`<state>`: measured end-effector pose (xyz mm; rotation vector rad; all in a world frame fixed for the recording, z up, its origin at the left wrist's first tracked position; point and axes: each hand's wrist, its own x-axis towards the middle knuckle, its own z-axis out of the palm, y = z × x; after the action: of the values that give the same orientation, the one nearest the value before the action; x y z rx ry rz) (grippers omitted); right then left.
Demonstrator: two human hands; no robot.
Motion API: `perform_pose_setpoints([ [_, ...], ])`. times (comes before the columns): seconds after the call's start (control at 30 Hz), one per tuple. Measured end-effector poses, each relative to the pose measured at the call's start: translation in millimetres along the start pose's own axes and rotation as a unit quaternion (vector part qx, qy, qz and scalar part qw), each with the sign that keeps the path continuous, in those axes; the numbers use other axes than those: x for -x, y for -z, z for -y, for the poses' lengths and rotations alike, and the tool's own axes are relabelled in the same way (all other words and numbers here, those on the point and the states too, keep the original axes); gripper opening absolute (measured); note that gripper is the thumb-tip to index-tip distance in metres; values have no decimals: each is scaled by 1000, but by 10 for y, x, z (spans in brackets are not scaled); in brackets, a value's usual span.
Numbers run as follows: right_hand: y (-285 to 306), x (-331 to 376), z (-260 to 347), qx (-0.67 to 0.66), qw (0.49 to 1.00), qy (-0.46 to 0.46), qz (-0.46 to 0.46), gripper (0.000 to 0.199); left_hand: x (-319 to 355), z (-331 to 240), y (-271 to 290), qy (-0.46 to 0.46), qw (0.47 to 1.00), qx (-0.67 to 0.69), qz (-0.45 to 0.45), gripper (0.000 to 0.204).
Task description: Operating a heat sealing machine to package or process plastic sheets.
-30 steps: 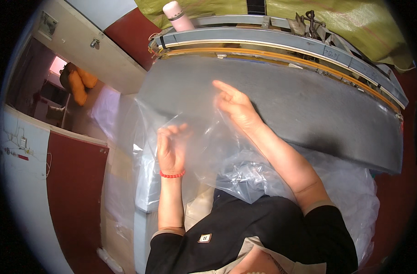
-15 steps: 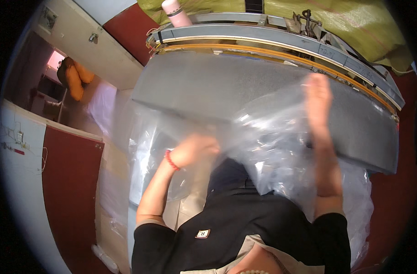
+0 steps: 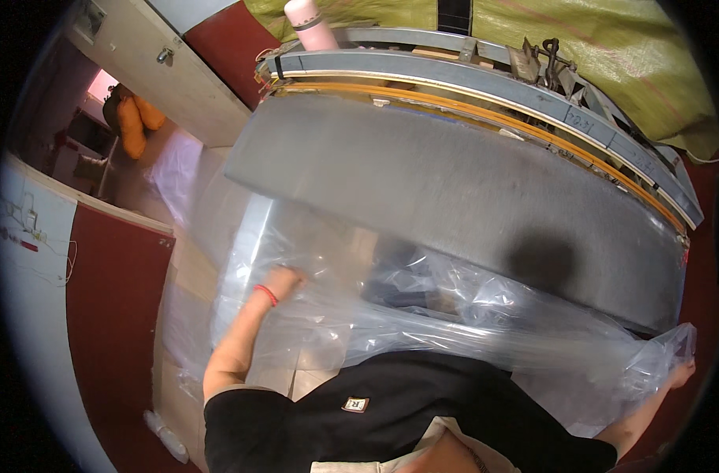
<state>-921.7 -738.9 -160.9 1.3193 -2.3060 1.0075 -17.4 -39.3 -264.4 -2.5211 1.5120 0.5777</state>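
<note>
A wide sheet of clear plastic film [image 3: 422, 327] stretches across my front, between my body and the grey padded bench surface [image 3: 422, 173]. My left hand [image 3: 283, 280], with a red bead bracelet at the wrist, is closed on the film left of centre. Out at the far right, my right hand [image 3: 681, 374] grips a bunched end of the same film, below the bench's right corner. Folds of film partly cover that hand's fingers. Between the hands the film is gathered into long creases and hangs over the bench's near edge.
A metal frame with orange strips [image 3: 454, 102] runs along the bench's far side. On it stand a pink bottle [image 3: 308, 24] and a dark metal clamp [image 3: 550, 63]. Green woven sheeting [image 3: 611, 71] hangs behind. At left are a door [image 3: 154, 59] and more plastic [image 3: 176, 169].
My right hand has swung from above the bench down to the far right, pulling the film out. My left hand has moved left and slightly down. The bench top is now uncovered.
</note>
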Motion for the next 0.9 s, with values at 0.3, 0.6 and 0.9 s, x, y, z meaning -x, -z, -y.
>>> perform_pose_setpoints([
  [0.3,-1090,866,1495,-193,950,199,140,40,-820,1152,2773,331,750,-28,-572,17],
  [0.6,-614,641,1408,76,989,-13,129,39,-2433,1864,1800,243,875,179,-379,63],
  [0.9,-80,1214,2087,106,986,36,123,31,-2273,-7,2511,30,768,500,-399,56],
])
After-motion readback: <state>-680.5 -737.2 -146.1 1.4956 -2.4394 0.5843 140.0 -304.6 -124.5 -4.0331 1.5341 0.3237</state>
